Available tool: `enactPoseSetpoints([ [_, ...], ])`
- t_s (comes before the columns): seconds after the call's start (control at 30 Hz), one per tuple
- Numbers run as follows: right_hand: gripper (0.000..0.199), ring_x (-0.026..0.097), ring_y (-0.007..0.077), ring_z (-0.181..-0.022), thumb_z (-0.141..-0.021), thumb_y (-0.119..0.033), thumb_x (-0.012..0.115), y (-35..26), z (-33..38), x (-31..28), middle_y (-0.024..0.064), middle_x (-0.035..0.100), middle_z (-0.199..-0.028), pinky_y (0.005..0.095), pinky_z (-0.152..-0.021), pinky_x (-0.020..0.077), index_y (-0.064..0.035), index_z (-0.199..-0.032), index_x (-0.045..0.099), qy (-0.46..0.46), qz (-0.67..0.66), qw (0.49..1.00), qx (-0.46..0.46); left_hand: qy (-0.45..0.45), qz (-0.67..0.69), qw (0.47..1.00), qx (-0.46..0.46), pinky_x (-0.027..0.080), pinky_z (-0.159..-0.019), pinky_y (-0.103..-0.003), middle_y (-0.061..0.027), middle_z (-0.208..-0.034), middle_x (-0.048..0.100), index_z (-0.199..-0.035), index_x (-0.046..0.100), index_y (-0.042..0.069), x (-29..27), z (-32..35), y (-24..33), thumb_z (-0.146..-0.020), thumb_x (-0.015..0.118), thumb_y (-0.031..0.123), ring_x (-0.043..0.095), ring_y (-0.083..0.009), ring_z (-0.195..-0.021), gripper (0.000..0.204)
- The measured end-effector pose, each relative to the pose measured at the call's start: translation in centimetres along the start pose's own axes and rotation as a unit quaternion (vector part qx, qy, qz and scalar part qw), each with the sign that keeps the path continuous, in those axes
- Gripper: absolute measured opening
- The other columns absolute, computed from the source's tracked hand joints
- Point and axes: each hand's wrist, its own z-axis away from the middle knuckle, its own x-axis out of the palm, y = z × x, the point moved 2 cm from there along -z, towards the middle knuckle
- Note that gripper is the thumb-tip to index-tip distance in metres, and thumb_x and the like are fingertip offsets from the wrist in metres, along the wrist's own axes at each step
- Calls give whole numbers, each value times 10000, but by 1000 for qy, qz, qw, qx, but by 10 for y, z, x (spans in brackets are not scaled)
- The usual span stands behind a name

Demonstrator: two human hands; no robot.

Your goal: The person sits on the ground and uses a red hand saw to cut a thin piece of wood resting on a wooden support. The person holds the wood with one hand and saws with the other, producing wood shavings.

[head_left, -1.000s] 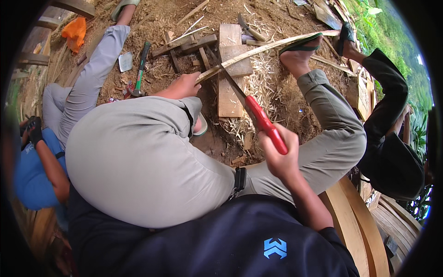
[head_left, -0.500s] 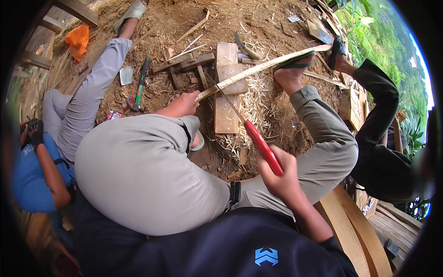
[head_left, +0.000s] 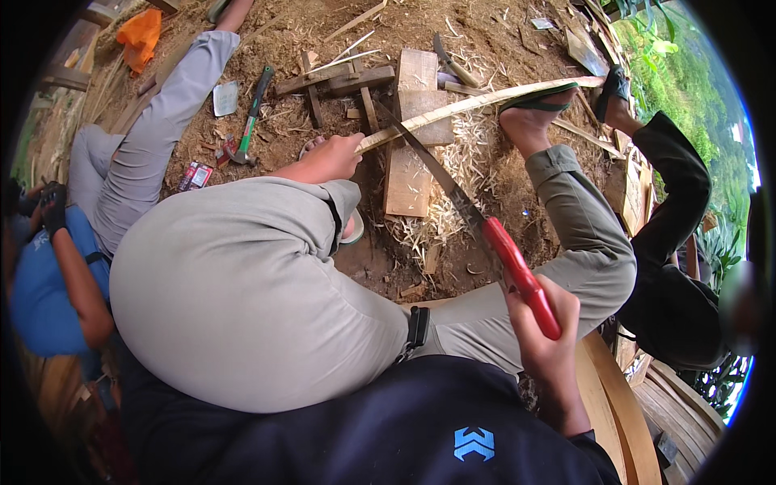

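Head view: right hand (head_left: pixel 547 343) has drawn the red-handled saw (head_left: pixel 498 238) back.

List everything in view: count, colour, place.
Long strip: 1, pale, upper centre
Bladed tool: 1, red handle, crossing strip
Wood block: 1, brown, under strip
Plank: 1, brown, under block
Wood-handled blade: 1, tan handle, beyond block
Wood pieces: several, brown, left of plank
Shavings: uncountable, pale, right of plank
Hammer: 1, green-black handle, left of wood pieces
Package: 1, red-black, below-left of hammer
Sheet: 1, whitish, left of hammer
Crumpled plastic: 1, orange, upper left
Boards: several, tan, lower right
Plants: uncountable, green, upper right
Co-workers: 2, blue top left, dark clothing right
Top: 1, navy, bottom
Legs: 2, grey trousers, centre
Left hand: 1, bare, gripping strip
Right hand: 1, bare, gripping tool
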Motion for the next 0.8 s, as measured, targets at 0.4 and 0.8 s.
enactPoseSetpoints([
  [0.4,108,521,61,-508,-851,-29,662,-19,-12,1,61,532,-542,274,-479,404,31,-773,617,52,6,990,-134,25,3,999,29,373,-646,-646,-282,-864,687,-1130,552,79,-3,6,-3,-924,645,248,656,-518,-821,283],
  [0.8,353,679,408,-651,-841,-201,664,13,-164,87,231,649,-701,479,-621,542,-108,-1180,694,42,96,971,-217,36,15,991,127,511,-811,-573,-275,-1054,657,-1221,552,71,30,-33,-28,-886,673,198,632,-504,-957,378],
])
